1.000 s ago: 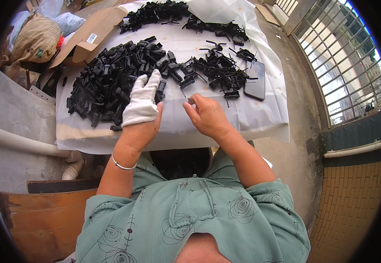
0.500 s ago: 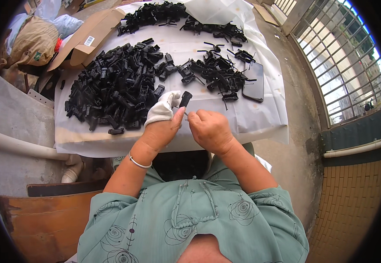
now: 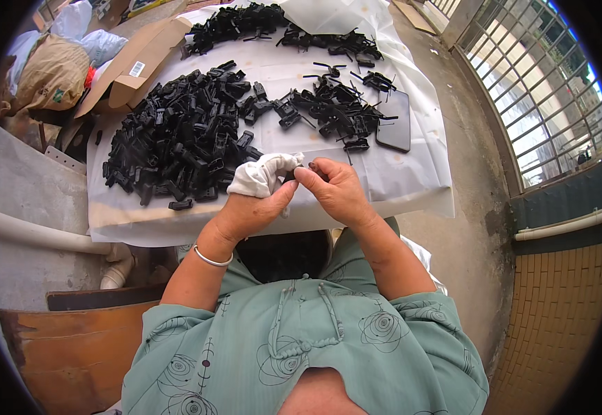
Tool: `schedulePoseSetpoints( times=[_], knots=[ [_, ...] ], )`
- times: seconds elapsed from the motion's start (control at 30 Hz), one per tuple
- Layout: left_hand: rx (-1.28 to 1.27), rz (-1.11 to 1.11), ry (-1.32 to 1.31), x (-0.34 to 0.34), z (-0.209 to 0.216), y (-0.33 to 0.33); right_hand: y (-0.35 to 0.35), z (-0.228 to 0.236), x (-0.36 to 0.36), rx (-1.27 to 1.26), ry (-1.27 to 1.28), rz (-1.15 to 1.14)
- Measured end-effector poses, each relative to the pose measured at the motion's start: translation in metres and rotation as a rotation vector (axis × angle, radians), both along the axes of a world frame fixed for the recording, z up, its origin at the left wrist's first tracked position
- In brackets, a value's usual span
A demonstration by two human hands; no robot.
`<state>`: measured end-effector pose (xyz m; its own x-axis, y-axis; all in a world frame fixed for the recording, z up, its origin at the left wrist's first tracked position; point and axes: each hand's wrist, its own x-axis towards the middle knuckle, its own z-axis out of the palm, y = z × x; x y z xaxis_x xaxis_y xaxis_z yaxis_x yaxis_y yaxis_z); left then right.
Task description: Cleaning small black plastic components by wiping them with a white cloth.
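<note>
The left hand (image 3: 263, 185), wearing a white cloth glove that left the thumb bare, was curled closed around a small black plastic piece (image 3: 289, 176), which lay mostly hidden between both hands, just above the near edge of the white-sheeted worktop (image 3: 412, 178). The bare right hand (image 3: 339, 190) met it from the side, its thumb tip against the piece and its fingers bent inward; whether those fingers gripped anything could not be told. To the left of the hands and beyond them spread a large heap of black plastic parts (image 3: 176, 135), mostly showing no strips. Ahead and to the right lay a smaller cluster of black parts with thin strips (image 3: 339, 107), beside a dark flat phone (image 3: 394, 124), and farther beyond the hands stretched a band of similar black parts (image 3: 239, 24). By appearance, the strip-bearing pieces were further along, the piece between the hands seemed unfinished, and the left-hand heap looked like plenty left.
</note>
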<state>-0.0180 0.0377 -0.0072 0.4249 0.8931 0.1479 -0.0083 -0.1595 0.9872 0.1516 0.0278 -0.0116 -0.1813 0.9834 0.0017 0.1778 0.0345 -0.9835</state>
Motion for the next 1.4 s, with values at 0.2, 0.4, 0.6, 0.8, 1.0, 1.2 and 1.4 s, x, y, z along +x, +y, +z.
schedulePoseSetpoints(
  times=[0.2, 0.4, 0.6, 0.8, 1.0, 1.2, 1.4],
  knots=[
    [0.234, 0.149, 0.186, 0.001, -0.004, -0.002, -0.01, -0.003, -0.007, 0.337, -0.115, 0.062],
    [0.515, 0.233, 0.271, 0.003, -0.003, -0.007, -0.013, 0.0, -0.015, 0.292, -0.127, -0.002],
    [0.527, 0.281, 0.325, 0.003, -0.01, -0.006, -0.009, -0.023, -0.032, 0.267, 0.077, -0.089],
    [0.27, 0.222, 0.127, 0.005, 0.0, -0.014, -0.017, -0.006, -0.02, 0.292, 0.084, 0.018],
    [0.589, 0.312, 0.346, 0.004, -0.011, -0.011, -0.011, -0.019, -0.028, 0.119, 0.122, -0.002],
    [0.182, 0.214, -0.067, -0.01, -0.004, 0.002, -0.014, -0.005, -0.02, 0.314, 0.019, -0.047],
    [-0.254, 0.066, -0.426, -0.03, 0.003, -0.005, -0.017, -0.01, -0.012, 0.368, -0.179, 0.031]
  ],
)
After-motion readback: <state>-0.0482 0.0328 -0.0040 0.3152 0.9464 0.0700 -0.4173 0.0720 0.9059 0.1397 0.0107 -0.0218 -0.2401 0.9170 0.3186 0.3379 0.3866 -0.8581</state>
